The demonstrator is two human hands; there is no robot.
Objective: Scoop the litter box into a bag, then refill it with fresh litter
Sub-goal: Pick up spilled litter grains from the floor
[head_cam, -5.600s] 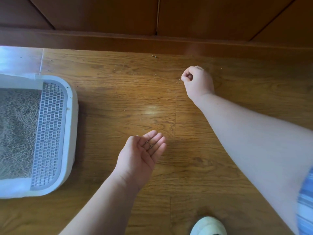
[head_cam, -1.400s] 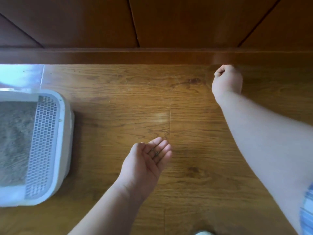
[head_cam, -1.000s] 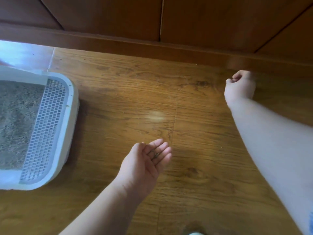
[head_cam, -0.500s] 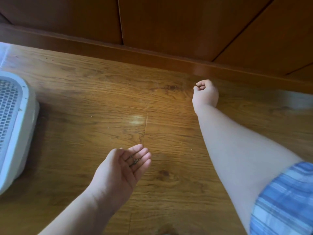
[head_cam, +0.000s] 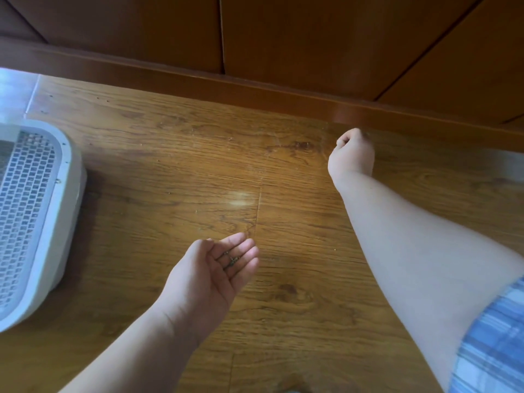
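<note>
Items, nearest first.

1. Sleeve (head_cam: pixel 493 344): blue and white check cloth on the person's right upper arm, behind and well to the right of both grips.

2. Left grip (head_cam: pixel 209 276): palm up, released, the fingers (head_cam: pixel 243 251) relaxed and only lightly cupped. It hovers over the floor (head_cam: pixel 170 171) and clasps nothing.

3. Litter granules (head_cam: pixel 231 259): a small dark cluster lying loose on the left grip's fingers, just beyond the palm. They are carried, not pinched.

4. Litter box (head_cam: pixel 68 211): pale grey plastic with rounded corners, standing on the floor well apart to the left of the left grip and partly cut off by the edge of view. Its perforated grate (head_cam: pixel 25 208) runs along the side nearest that grip. The box lies further still from the right grip, across the whole width of bare boards.

5. Floor: brown wood-grain boards with a bright sheen patch between the two grips. A few tiny specks are scattered about, too small to name.

6. Right grip (head_cam: pixel 351 154): clenched, fingers curled in and back of the hand upward, reaching forward and low, beyond and to the right of the left grip. Whether anything sits inside the curl cannot be told.

7. Skirting board (head_cam: pixel 255 92): dark wood, just beyond the right grip.

8. Wooden panels (head_cam: pixel 312 38): rising behind the skirting board.

9. Tile (head_cam: pixel 14 92): pale patch, beyond the litter box.
</note>
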